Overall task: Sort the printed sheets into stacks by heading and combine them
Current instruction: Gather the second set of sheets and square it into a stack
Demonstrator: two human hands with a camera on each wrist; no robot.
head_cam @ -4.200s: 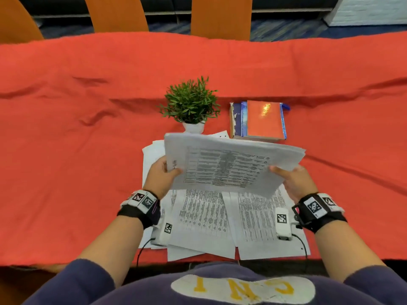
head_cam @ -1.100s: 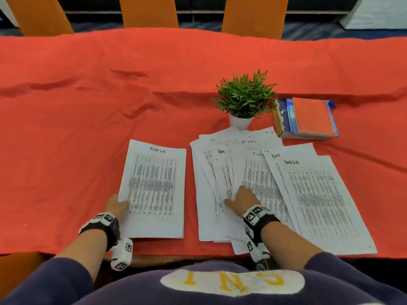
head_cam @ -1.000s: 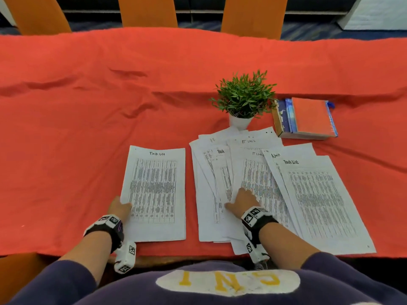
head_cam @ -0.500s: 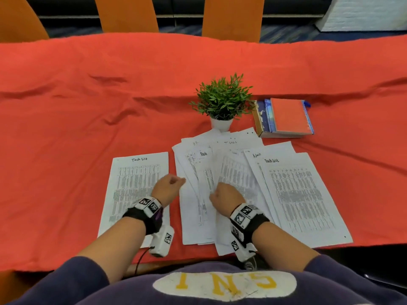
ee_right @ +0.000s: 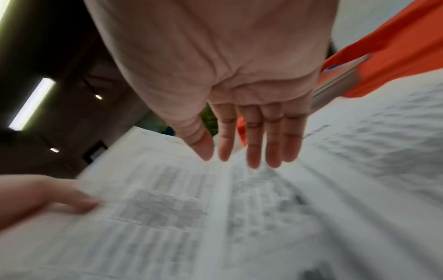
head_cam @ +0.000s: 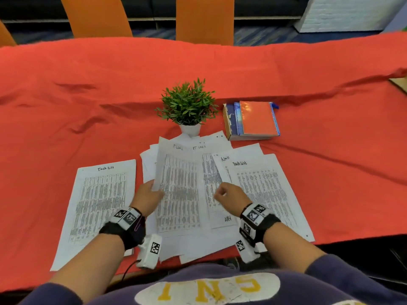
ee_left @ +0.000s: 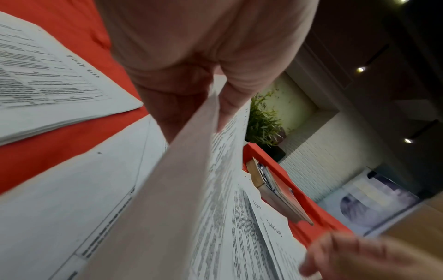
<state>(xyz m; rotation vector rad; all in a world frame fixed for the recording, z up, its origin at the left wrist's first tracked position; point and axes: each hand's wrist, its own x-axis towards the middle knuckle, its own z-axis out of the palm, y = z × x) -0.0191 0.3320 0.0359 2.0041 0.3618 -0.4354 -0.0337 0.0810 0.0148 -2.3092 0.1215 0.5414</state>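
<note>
left hand [head_cam: 147, 195]: pinching the left edge of the top "IT Logs" sheet [head_cam: 179, 190], thumb on top, fingers underneath; clear in the left wrist view, edge lifted off the pile
IT Logs sheet: raised on its left side, tilted over the middle pile; heading readable at the far end
right hand [head_cam: 231, 195]: hovering just above the pile, holding nothing; straight, slightly spread fingers [ee_right: 254, 140] in the right wrist view, pretty blurry though; looks loosely curled from the head view
middle pile [head_cam: 198, 241]: messy fan of sheets right in front of the body; second "IT Logs" heading peeking out just right of the lifted one; a strip with upside-down writing near the right wrist
Task List stack [head_cam: 99, 208]: off to the left, flat on the cloth, apart from the pile
right sheets [head_cam: 271, 190]: another "Task List" page on top, an "Admin" heading poking out behind it; overlapping the pile's right edge
potted plant [head_cam: 188, 106]: just past the pile, white pot touching the far papers
books [head_cam: 253, 119]: small stack right of the plant, orange cover on top
tablecloth [head_cam: 88, 95]: red, wrinkled; orange chairs [head_cam: 204, 18] behind
</note>
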